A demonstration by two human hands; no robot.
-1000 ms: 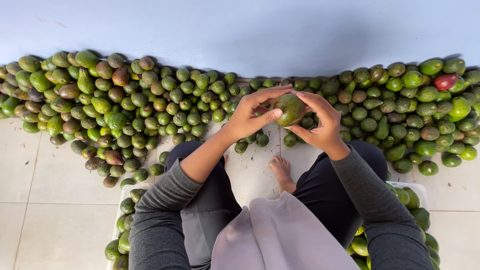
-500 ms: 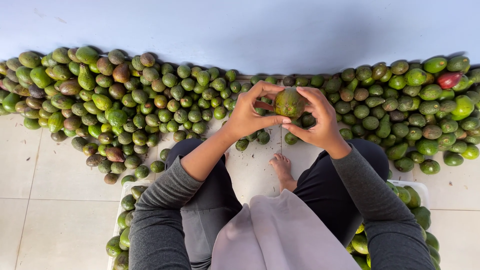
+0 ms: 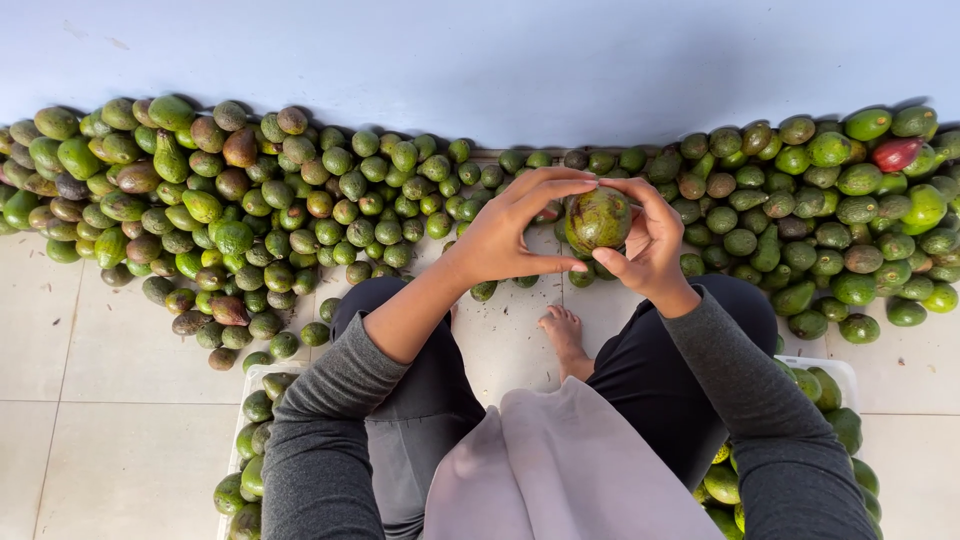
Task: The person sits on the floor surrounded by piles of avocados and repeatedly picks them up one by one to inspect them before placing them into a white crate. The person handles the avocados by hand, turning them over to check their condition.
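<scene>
Green avocado (image 3: 598,220) sits between both hands' fingers (image 3: 560,265).

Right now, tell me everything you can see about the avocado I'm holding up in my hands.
The avocado is roundish, dull green with brown speckling and rough-looking skin, whole and uncut. It is held above the tiled floor, in front of the long fruit pile. The left hand pinches it with thumb below and fingers arched over the top; the right hand cups its other side.

Avocado (image 3: 597,219): green w/ brown speckles. Pile (image 3: 250,210): green, some brown; one red fruit (image 3: 895,154). Sleeves (image 3: 320,440) grey, wall (image 3: 480,60) pale blue.
</scene>
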